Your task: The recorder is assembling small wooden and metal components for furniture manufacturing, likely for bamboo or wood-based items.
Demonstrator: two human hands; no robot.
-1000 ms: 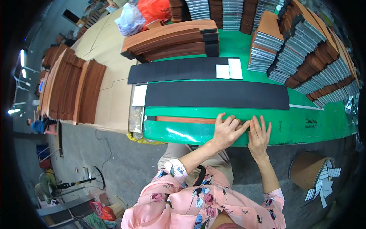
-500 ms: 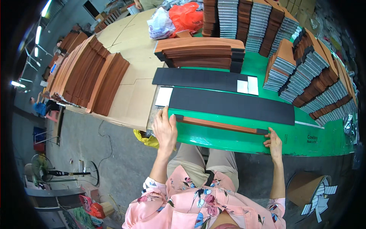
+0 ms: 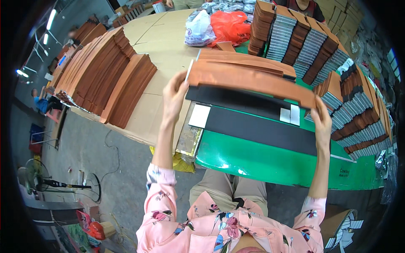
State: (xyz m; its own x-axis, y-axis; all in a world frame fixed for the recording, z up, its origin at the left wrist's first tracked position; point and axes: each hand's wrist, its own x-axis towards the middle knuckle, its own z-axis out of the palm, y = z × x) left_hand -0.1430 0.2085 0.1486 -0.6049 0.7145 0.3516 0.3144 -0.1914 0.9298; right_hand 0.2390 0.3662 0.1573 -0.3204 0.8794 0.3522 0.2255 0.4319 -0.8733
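Observation:
My left hand [image 3: 174, 96] grips the left end of a reddish-brown curved board [image 3: 249, 80], and my right hand [image 3: 322, 120] holds its right end. Slightly blurred, the board spans between them in the air, with a white edge at its left end. Just behind it lies a stack of similar boards [image 3: 244, 57], partly covered. Below the board are two long black strips on the table, a far one [image 3: 236, 98] with two white patches [image 3: 290, 114] near its right end and a near one [image 3: 261, 131] with a white patch [image 3: 199, 116] at its left end.
Tall stacks of brown boards [image 3: 291, 38] stand at the far right, more stacks [image 3: 358, 105] at the right, and others [image 3: 97, 76] at the left on cardboard [image 3: 156, 36]. White [image 3: 199, 28] and red [image 3: 230, 28] bags sit at the back. The green tabletop [image 3: 236, 156] is nearest me.
Both hands have moved up and away from the near table edge. The slim brown piece between them has been lifted and turned, now showing its broad curved face. My view has shifted.

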